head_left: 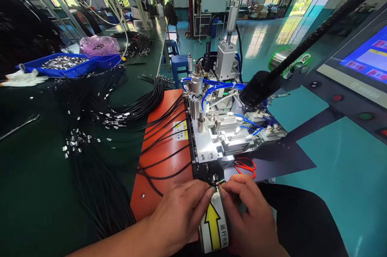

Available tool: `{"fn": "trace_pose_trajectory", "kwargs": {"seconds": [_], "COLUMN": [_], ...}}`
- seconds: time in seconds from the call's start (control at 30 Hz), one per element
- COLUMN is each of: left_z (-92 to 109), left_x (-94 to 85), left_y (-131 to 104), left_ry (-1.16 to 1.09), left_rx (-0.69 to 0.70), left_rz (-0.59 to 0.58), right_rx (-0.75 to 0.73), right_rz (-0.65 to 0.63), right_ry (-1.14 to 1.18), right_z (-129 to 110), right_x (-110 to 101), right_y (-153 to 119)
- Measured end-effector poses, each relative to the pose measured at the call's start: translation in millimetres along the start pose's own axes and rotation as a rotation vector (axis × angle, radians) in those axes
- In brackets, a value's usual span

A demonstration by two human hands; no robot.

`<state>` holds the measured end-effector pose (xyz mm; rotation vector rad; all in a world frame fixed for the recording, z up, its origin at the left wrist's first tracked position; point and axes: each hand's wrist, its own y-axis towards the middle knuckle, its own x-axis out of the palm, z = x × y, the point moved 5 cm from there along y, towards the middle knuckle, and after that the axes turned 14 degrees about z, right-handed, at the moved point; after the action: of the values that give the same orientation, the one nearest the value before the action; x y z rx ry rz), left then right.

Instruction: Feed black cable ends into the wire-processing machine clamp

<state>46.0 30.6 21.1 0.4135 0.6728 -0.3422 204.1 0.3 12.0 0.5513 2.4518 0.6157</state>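
Left hand and right hand pinch thin wires between closed fingers; beyond them, red looped handles, metal machine; left, black cables.

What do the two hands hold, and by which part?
The left hand and right hand pinch thin coloured wires beside a small metal piece; exact spot is unclear.

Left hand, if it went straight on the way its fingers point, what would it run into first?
Probably the small wired piece at its own fingertips, with the fingertips of the right hand just beyond. The left hand partly hides the gap, so the depth is unclear.
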Motion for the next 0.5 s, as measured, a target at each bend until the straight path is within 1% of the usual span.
{"fn": "trace_pose_trajectory", "kwargs": {"seconds": [0.1, 0.17, 0.2, 0.27, 0.33, 0.43, 0.5], "left_z": [0.9, 0.6, 0.2, -0.6, -0.4, 1.0, 1.6], "left_x": [0.6, 0.4, 0.4, 0.8, 1.3, 0.6, 0.3], "left_y": [0.4, 0.4, 0.4, 0.2, 0.1, 0.5, 0.7], "left_ry": [-0.009, -0.012, -0.015, -0.027, -0.043, -0.053, -0.051], "left_rx": [0.015, 0.014, 0.007, -0.008, -0.008, 0.018, 0.033], "left_rz": [-0.015, -0.006, -0.002, -0.005, -0.014, -0.008, -0.006], "right_rx": [-0.087, -0.076, -0.038, 0.102, 0.313, 0.641, 0.775], "right_rz": [0.070, 0.068, 0.039, -0.057, -0.157, -0.253, -0.345], "right_ry": [-0.068, -0.055, -0.026, 0.060, 0.158, 0.288, 0.366], "right_z": [-6.0, -8.1, -7.5, -2.4, 7.6, 24.5, 30.0], "right_x": [5.7, 8.3, 8.9, 7.9, 4.5, 1.1, 4.8], "right_y": [-5.8, -6.8, -5.9, -1.9, 3.3, 9.3, 10.6]}}
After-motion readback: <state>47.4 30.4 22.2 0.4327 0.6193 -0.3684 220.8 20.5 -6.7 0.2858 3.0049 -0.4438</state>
